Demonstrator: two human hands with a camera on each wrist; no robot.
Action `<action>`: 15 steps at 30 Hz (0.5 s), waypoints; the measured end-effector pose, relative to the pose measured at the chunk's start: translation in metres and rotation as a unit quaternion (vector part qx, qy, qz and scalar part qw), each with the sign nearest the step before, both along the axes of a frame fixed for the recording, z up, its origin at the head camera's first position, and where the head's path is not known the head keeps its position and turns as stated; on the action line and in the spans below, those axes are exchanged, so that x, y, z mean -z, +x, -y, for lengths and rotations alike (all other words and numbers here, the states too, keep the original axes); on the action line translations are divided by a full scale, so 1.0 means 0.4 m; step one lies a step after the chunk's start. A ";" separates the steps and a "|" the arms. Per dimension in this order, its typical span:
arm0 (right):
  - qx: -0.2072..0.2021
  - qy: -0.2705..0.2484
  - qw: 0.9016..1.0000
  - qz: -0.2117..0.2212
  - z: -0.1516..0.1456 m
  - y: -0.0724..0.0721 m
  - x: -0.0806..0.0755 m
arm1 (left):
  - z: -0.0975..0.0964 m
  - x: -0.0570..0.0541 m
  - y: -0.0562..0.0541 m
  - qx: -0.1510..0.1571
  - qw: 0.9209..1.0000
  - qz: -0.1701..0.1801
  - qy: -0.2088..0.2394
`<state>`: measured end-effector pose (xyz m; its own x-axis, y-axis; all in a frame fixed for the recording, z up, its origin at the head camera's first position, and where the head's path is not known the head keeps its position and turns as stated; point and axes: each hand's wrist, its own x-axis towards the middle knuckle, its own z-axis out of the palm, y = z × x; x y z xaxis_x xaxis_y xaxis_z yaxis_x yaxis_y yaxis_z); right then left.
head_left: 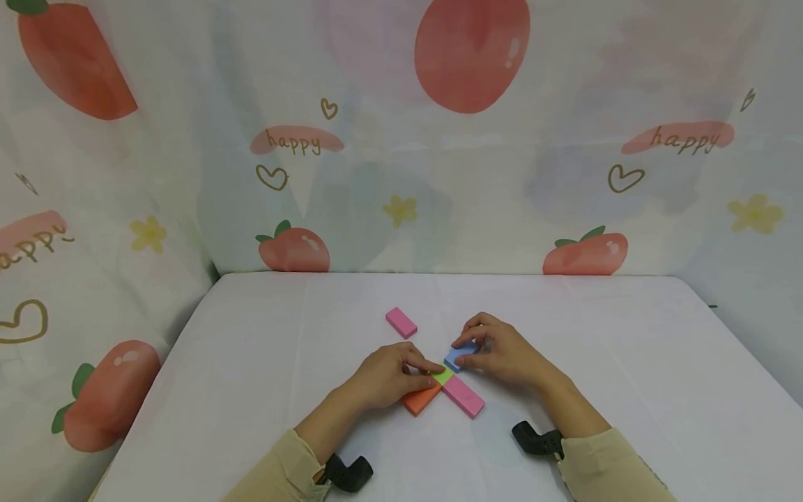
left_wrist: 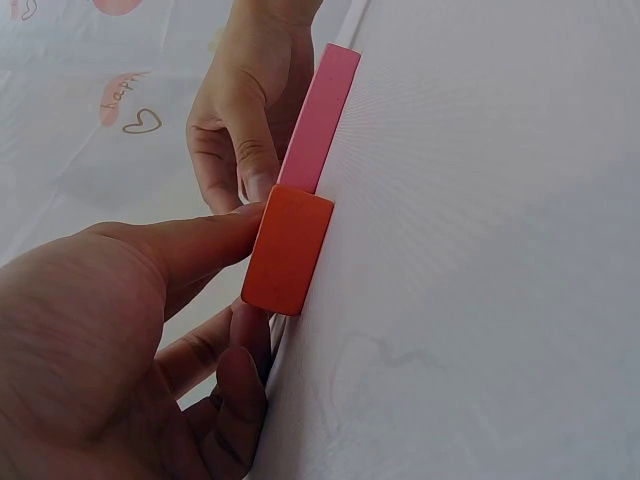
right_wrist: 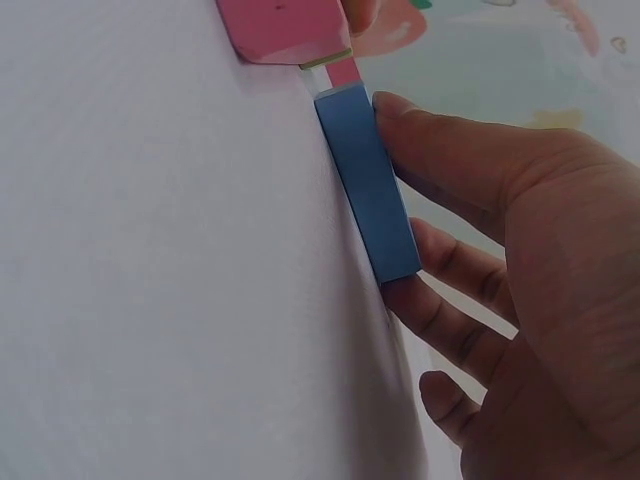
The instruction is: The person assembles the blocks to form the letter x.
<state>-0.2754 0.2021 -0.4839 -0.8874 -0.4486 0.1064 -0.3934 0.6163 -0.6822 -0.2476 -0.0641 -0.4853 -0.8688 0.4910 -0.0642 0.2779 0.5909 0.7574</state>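
On the white tabletop a green block lies with an orange block and a pink block touching its sides. My left hand has its thumb on top of the orange block and its fingers along the far side, with the index fingertip by the green block. Just beyond the green block, my right hand grips a blue block between thumb and fingers. From the right wrist view, the blue block rests low against the cloth, its near end close to the pink block.
A second pink block lies apart, farther back on the white table. A printed curtain stands behind the table and along its left side. Black wrist cameras are strapped on both forearms.
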 end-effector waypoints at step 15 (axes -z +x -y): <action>0.003 0.012 1.000 -0.005 0.003 0.003 -0.004 | 0.000 0.006 -0.005 0.003 1.000 -0.002 -0.012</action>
<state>-0.2743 0.2007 -0.4823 -0.8893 -0.4452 0.1043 -0.3959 0.6355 -0.6629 -0.2498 -0.0641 -0.4877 -0.8658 0.4953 -0.0716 0.2856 0.6065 0.7420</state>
